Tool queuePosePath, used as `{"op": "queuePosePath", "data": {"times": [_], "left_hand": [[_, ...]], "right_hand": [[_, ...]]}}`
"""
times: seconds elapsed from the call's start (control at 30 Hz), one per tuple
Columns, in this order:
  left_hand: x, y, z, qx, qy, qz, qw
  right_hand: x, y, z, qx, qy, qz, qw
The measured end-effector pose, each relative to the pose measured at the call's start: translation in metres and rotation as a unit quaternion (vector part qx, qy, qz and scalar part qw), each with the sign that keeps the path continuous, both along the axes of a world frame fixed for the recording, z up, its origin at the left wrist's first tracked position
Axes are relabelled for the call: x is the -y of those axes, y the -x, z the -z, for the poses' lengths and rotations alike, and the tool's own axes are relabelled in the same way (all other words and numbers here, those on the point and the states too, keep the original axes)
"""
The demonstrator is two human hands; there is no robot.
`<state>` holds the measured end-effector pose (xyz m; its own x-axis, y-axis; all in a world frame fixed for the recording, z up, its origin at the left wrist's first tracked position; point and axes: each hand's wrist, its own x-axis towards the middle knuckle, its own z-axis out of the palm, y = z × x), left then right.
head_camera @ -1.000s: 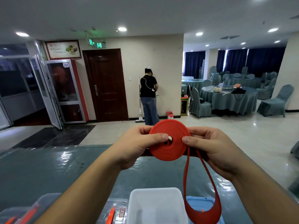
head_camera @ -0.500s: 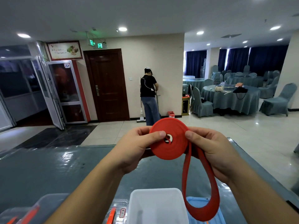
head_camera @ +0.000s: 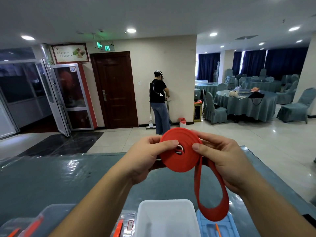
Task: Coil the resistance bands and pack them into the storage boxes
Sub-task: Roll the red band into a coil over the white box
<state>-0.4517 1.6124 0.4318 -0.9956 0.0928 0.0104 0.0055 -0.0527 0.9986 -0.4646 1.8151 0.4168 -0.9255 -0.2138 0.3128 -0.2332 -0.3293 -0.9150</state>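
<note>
While both thumbs press it, fingers (head_camera: 207, 134) back the red coil (head_camera: 180, 149).

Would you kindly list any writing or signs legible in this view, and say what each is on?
None can be read as words.
Green exit sign by the ceiling: pictograms only.
Framed poster: text too blurred.
Round sticker on the glass door: unreadable.
Label on the clear box: too small.

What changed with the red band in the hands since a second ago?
The loose loop hanging from the red band got shorter as more was wound onto the coil, and its bottom rose a little above the blue lid. The left hand and right hand still pinch the coil from both sides above the white box. Nothing was let go.
</note>
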Motion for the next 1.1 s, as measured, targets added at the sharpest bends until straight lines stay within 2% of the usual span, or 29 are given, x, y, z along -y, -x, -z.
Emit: {"op": "queuePosePath", "data": {"times": [0.07,0.17,0.23,0.47,0.6,0.7,0.93,1.1], "left_hand": [[0.001,0.000,-0.003,-0.015,-0.001,0.001,1.000],[-0.006,0.004,0.003,-0.043,-0.072,-0.035,0.996],[-0.011,0.005,0.009,-0.036,-0.107,-0.051,0.992],[0.004,0.005,0.001,-0.001,-0.009,0.000,1.000],[-0.004,0.007,0.002,-0.043,-0.061,-0.024,0.997],[-0.011,0.006,0.010,-0.044,-0.094,-0.025,0.994],[0.002,0.006,-0.003,-0.015,0.002,0.012,1.000],[-0.012,0.006,0.002,-0.029,-0.091,-0.028,0.995]], "right_hand": [[0.001,0.001,0.001,-0.001,0.016,0.002,1.000],[0.009,0.000,0.006,0.006,0.082,0.024,0.996],[0.012,0.000,0.010,0.007,0.088,0.036,0.995],[-0.002,0.004,0.004,0.017,0.014,0.012,1.000],[0.007,0.005,0.003,0.015,0.071,0.029,0.997],[0.011,0.004,0.006,0.036,0.123,0.035,0.991],[0.001,0.006,0.003,0.081,0.104,-0.003,0.991],[0.005,0.007,-0.003,0.027,0.094,0.012,0.995]]}}
